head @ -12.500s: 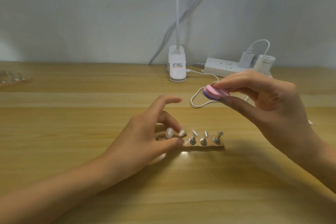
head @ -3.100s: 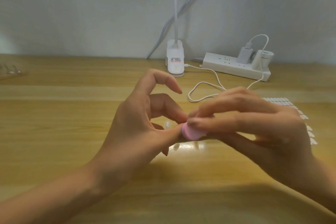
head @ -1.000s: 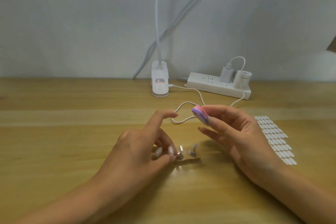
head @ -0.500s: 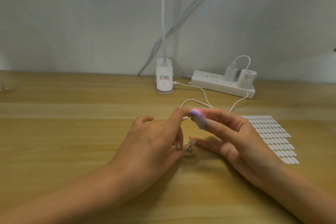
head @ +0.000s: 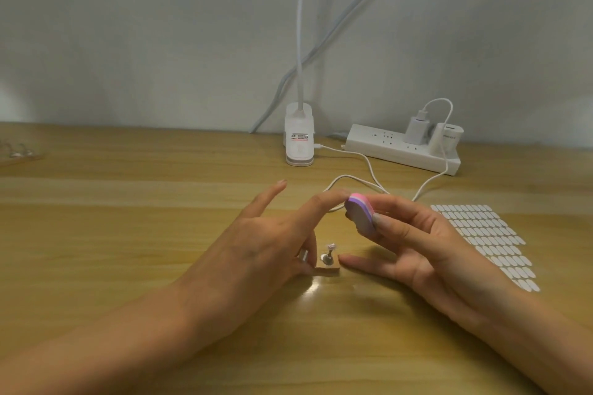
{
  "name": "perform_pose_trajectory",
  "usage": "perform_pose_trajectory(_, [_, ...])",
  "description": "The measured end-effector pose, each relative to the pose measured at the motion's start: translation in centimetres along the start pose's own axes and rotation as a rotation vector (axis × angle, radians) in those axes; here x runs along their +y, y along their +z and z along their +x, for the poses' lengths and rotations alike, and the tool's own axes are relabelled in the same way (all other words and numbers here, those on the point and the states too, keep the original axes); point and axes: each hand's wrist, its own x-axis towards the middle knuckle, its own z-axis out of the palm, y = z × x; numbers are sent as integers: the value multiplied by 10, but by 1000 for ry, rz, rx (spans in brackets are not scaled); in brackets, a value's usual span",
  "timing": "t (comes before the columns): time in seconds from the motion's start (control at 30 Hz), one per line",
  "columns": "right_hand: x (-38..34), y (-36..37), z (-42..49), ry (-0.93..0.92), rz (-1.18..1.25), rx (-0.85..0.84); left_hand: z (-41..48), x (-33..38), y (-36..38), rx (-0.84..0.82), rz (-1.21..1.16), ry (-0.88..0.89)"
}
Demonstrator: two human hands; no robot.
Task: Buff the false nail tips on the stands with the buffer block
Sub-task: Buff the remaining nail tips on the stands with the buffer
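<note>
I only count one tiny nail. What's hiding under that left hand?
The left hand covers most of the wooden stand. One nail tip shows beside it, plus a metal holder. Any others are hidden.

The left hand (head: 256, 253) is laid low over the table, palm down, with the forefinger stretched forward and a second finger raised toward the right hand (head: 417, 247). The right hand is turned palm-up and tilted, its thumb and upper fingers pinched closed around the buffer block (head: 361, 213), while a lower finger is extended leftward. Both forearms are angled in from the near corners.
</note>
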Motion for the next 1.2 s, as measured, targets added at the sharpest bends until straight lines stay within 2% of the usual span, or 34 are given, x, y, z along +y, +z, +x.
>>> perform_pose_trajectory(0.13, [-1, -2, 1, -31, -31, 0, 0, 0, -4, 58, 99, 80])
perform_pose_trajectory(0.2, [-4, -3, 1, -91, -90, 33, 0, 0, -9, 126, 24, 113])
perform_pose_trajectory(0.3, [-11, -2, -1, -296, -350, 49, -5, 5, -19, 204, -323, 53])
perform_pose_trajectory(0.37, [-12, 2, -4, -451, -572, 69, -8, 7, -24, 234, -548, -83])
perform_pose_trajectory(0.43, [-8, 6, -7, -547, -639, 37, -11, 6, -24, 236, -762, -252])
perform_pose_trajectory(0.53, [-1, 16, -10, -639, -680, 20, -16, 4, -19, 246, -949, -357])
perform_pose_trajectory(0.7, [0, 29, -14, -757, -723, 65, -20, 6, -14, 252, -931, -348])
perform_pose_trajectory(0.83, [3, 35, -16, -794, -799, 34, -22, 7, -16, 287, -918, -348])
perform_pose_trajectory(1.03, [4, 39, -18, -807, -838, 25, -24, 8, -15, 284, -922, -291])
perform_pose_trajectory(1.2, [5, 37, -17, -804, -964, 29, -24, 8, -16, 311, -915, -339])
